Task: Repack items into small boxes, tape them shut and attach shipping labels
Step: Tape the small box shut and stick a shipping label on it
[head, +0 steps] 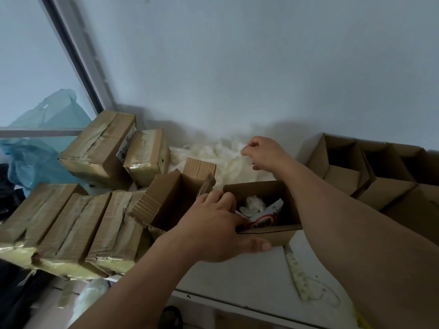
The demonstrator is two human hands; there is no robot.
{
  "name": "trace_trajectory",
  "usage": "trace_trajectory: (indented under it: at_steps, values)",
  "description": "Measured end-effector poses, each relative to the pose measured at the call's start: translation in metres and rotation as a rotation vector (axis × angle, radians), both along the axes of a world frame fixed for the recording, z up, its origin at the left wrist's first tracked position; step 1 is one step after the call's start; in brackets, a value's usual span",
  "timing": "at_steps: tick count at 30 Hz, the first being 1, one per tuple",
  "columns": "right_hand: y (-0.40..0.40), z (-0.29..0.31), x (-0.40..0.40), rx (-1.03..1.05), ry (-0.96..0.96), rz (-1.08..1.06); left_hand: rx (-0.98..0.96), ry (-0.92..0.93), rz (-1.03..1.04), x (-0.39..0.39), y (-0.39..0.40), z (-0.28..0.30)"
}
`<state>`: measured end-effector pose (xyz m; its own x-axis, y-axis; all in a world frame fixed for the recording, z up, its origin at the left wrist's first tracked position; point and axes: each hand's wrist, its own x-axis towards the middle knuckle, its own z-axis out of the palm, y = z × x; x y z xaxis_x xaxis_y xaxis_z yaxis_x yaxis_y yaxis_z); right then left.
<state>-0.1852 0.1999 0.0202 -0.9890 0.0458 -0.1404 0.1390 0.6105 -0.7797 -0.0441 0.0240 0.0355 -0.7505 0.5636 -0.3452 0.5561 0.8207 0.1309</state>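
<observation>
While my left hand (213, 224) grips the near-left corner of the small open box (266, 210), thumb along its front wall and fingers curled over the rim, my right hand (263, 154) is out past the box at the heap of white packing film (221, 157), fingertips pinching a fold of it. The box sits on the white surface (237, 279) right in front of me, flaps up. Inside I can make out a red-and-white packet (266, 218) and a wad of white filler (254, 204) beside it; I cannot read the packet.

As for progress, I judge a fair share is behind me. Three taped boxes (71, 224) lie side by side on the left, and two more taped boxes (107, 148) are stacked behind them; a printed label (123, 150) shows on one of the rear pair, but I cannot tell whether the front three carry any. An empty open carton (173, 198) stands touching the left of the box I hold, and a row of untaped empty cartons (370, 174) waits on the right against the wall.

This box looks partly filled: by my reckoning it needs more padding, then closing, taping and labelling. I see no tape roll; only a pale strip (295, 271) lying on the surface near the box.
</observation>
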Motion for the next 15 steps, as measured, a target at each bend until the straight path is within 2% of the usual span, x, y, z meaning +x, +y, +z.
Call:
trace_trajectory:
  at_steps: [10, 12, 15]
  values:
    - [0.032, 0.014, 0.031, -0.526, 0.025, -0.246, 0.072, -0.061, 0.045, 0.000, 0.006, 0.005]
    - [0.032, 0.017, 0.035, -0.602, -0.023, -0.249, 0.200, -0.046, 0.131, -0.003, 0.007, 0.012]
    - [0.032, 0.018, 0.043, -0.630, -0.060, -0.215, 0.595, 0.027, 0.408, -0.017, 0.011, 0.022]
